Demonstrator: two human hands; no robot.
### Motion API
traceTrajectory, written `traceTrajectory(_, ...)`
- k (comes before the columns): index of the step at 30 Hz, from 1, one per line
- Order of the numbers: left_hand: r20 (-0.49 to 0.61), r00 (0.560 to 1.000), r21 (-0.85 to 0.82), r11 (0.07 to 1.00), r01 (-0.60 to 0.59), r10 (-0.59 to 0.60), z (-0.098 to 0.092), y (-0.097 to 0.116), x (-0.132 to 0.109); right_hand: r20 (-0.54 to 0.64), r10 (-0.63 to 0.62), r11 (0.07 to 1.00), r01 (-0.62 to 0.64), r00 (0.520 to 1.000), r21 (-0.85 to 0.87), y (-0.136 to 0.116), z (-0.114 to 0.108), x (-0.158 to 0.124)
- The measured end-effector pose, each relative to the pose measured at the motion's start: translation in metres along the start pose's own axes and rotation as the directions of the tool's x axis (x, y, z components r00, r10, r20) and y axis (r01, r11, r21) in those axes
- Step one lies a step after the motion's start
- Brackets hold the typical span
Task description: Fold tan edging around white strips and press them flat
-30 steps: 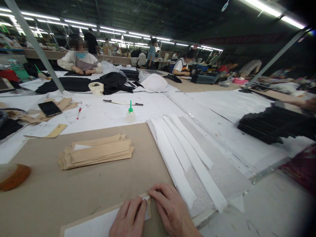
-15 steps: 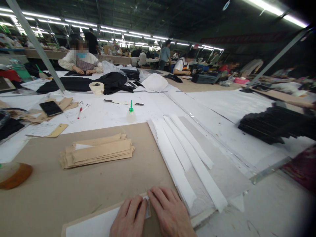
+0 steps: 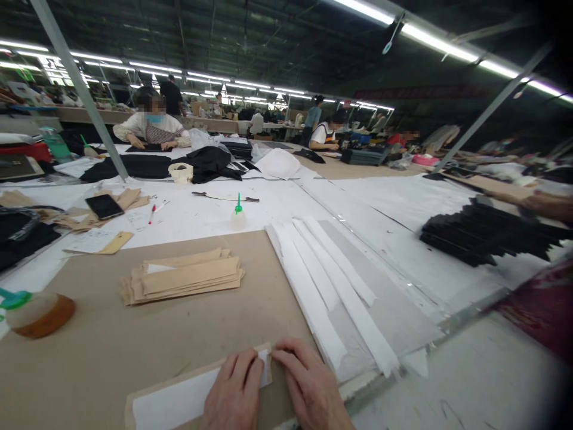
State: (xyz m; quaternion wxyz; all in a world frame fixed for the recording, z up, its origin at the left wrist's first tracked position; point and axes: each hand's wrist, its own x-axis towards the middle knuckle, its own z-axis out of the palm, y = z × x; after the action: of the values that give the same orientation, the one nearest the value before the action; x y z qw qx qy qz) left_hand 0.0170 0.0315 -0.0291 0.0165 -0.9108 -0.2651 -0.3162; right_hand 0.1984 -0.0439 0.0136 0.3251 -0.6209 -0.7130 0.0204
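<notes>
A tan paper-like strip (image 3: 264,385) with a narrower white strip (image 3: 174,399) laid on it lies at the near edge of the brown board. My left hand (image 3: 235,388) rests on the strips near their right end, fingers flat and pressing down. At the right end, my right hand (image 3: 311,382) has its fingers drawn together, the fingertips at the tan strip's corner. Its thumb is largely hidden. Farther back on the board lies a stack of tan strips (image 3: 188,279), with a bit of white showing among them.
Long white strips (image 3: 329,286) lie right of the board (image 3: 201,334). A squeeze bottle of amber liquid (image 3: 42,319) is at left, a smaller green-tipped bottle (image 3: 238,216) behind. A phone (image 3: 104,206), red pen (image 3: 152,214) and black stack (image 3: 487,230) lie around. Other people work beyond.
My right fingers have drawn back from over the white strip's end to the tan strip's right corner and closed up. My left hand stays pressed on the strips. The camera view has shifted slightly.
</notes>
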Motion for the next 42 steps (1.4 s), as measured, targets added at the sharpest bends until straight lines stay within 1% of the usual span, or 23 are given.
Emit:
traceTrajectory(2, -0.006, 0.999, -0.003, 0.999, 0.037, -0.037, -0.001, 0.004, 0.0, -0.002, 0.001, 1.0, -0.001, 1.0, -0.006, 0.0, 0.002, -0.001)
traceTrajectory(7, -0.011, 0.999, 0.0, 0.999, 0.037, -0.037, -0.001, 0.007, 0.001, 0.046, 0.023, 0.999, -0.022, 0.999, -0.033, 0.0, 0.005, -0.003)
traceTrajectory(11, 0.001, 1.0, 0.005, 1.0, 0.029, -0.029, 0.0, 0.005, 0.0, 0.09, 0.033, 0.985, -0.017, 0.995, -0.173, -0.005, 0.01, -0.002)
traceTrajectory(13, -0.004, 1.0, 0.005, 1.0, 0.028, -0.028, 0.0, 0.005, 0.0, 0.089, 0.017, 0.974, 0.003, 0.996, -0.228, -0.008, 0.01, 0.001)
traceTrajectory(15, -0.013, 0.999, 0.008, 0.999, 0.033, -0.033, -0.001, 0.006, 0.001, 0.075, 0.027, 0.983, -0.013, 0.997, -0.183, -0.009, 0.008, 0.004)
traceTrajectory(18, -0.013, 0.999, 0.008, 0.999, 0.042, -0.042, -0.002, 0.007, 0.002, 0.038, 0.075, 0.997, -0.074, 0.996, -0.038, -0.006, 0.002, 0.007)
traceTrajectory(20, -0.008, 0.999, 0.012, 0.999, 0.043, -0.043, -0.003, 0.007, 0.002, 0.005, 0.075, 0.997, -0.075, 0.997, -0.022, -0.005, 0.0, 0.006)
traceTrajectory(24, 0.012, 1.0, -0.003, 1.0, 0.009, -0.009, -0.003, 0.002, 0.001, 0.002, 0.03, 0.991, -0.029, 1.0, -0.132, -0.006, 0.008, -0.002)
traceTrajectory(27, -0.005, 1.0, -0.08, 0.997, -0.015, 0.014, -0.001, -0.002, 0.0, 0.006, -0.028, 0.965, 0.029, 1.0, -0.26, -0.007, 0.018, -0.008)
traceTrajectory(30, -0.025, 0.999, -0.135, 0.99, 0.037, -0.041, -0.004, 0.0, 0.001, 0.045, -0.086, 0.932, 0.096, 0.995, -0.35, -0.004, 0.024, -0.011)
traceTrajectory(33, -0.02, 0.994, -0.13, 0.986, 0.101, -0.104, -0.014, 0.009, 0.004, 0.105, -0.128, 0.91, 0.159, 0.986, -0.383, 0.003, 0.024, -0.013)
traceTrajectory(34, -0.014, 0.99, -0.142, 0.98, 0.136, -0.14, -0.019, 0.011, 0.005, 0.105, -0.131, 0.902, 0.162, 0.986, -0.4, 0.007, 0.024, -0.014)
traceTrajectory(35, -0.009, 0.981, -0.188, 0.964, 0.191, -0.196, -0.025, 0.012, 0.006, 0.101, -0.152, 0.893, 0.18, 0.983, -0.412, 0.011, 0.025, -0.014)
traceTrajectory(36, -0.01, 0.961, -0.272, 0.926, 0.263, -0.276, -0.032, 0.011, 0.006, 0.091, -0.16, 0.889, 0.183, 0.983, -0.419, 0.015, 0.026, -0.014)
traceTrajectory(38, -0.003, 0.92, -0.375, 0.854, 0.362, -0.391, -0.05, 0.003, 0.005, 0.07, -0.181, 0.896, 0.194, 0.981, -0.4, 0.023, 0.029, -0.014)
traceTrajectory(39, 0.008, 0.906, -0.376, 0.838, 0.396, -0.424, -0.061, -0.004, 0.002, 0.056, -0.185, 0.904, 0.192, 0.981, -0.382, 0.026, 0.03, -0.014)
traceTrajectory(40, 0.031, 0.896, -0.327, 0.842, 0.429, -0.444, -0.074, -0.013, -0.002, 0.038, -0.185, 0.913, 0.186, 0.982, -0.362, 0.028, 0.031, -0.013)
traceTrajectory(42, 0.108, 0.866, -0.169, 0.85, 0.5, -0.488, -0.1, -0.034, -0.013, -0.025, -0.159, 0.933, 0.142, 0.987, -0.33, 0.031, 0.031, -0.011)
